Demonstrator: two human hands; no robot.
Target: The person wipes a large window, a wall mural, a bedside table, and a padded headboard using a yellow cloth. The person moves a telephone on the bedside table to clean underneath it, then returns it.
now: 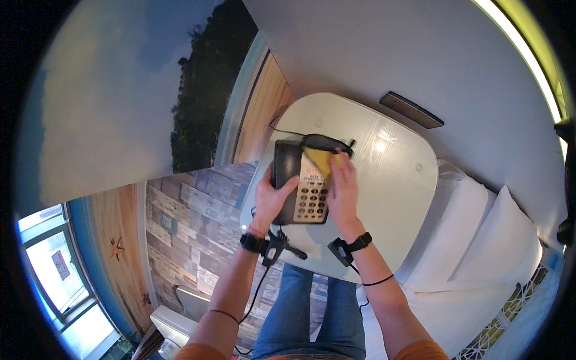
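Note:
A black desk telephone (311, 202) with a pale keypad panel is held above a white table (387, 211). Its left side, where the handset lies, is gripped by my left hand (271, 194), thumb across the front. My right hand (344, 191) presses a yellow cloth (320, 163) against the phone's upper right part. The cloth is partly hidden under the fingers, which are slightly blurred. A black rounded part (326, 141) shows past the cloth; whether it belongs to the phone I cannot tell. Below the phone hangs a dark coiled cord (294, 252).
A thin cable (285, 131) runs off the table's far left edge. White pillows (495, 238) on a bed are at the right. A dark strip (411, 110) is fixed to the wall behind. Straps with small devices (272, 249) and wires sit on both my wrists.

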